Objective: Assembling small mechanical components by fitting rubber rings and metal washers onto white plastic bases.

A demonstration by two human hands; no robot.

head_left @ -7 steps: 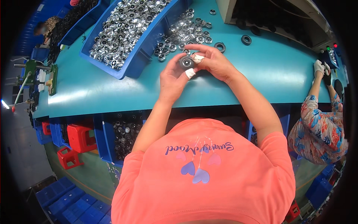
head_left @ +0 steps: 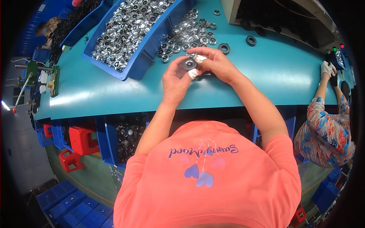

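Between my two hands, just above the teal tabletop, is a small toy wheel (head_left: 189,64) with a black tyre and a shiny hub. My left hand (head_left: 175,79) grips it from the left, its white-wrapped thumb at the near edge. My right hand (head_left: 218,64) holds the other side, its thumb also wrapped in white. Just beyond my hands lies a loose pile of chrome wheel hubs (head_left: 190,32). A black tyre (head_left: 224,48) lies to the right of my right fingers, and another tyre (head_left: 251,40) is farther right.
A blue bin (head_left: 127,74) full of chrome hubs stands at the far left on the teal table (head_left: 114,93). At the far right is a beige box (head_left: 230,15) with black tyres inside. A co-worker's gloved hands (head_left: 327,69) are at the right. Red stools (head_left: 80,140) stand lower left.
The wheel has tilted slightly in my fingers, and my right fingers have shifted a little. Both hands still hold it in nearly the same place.
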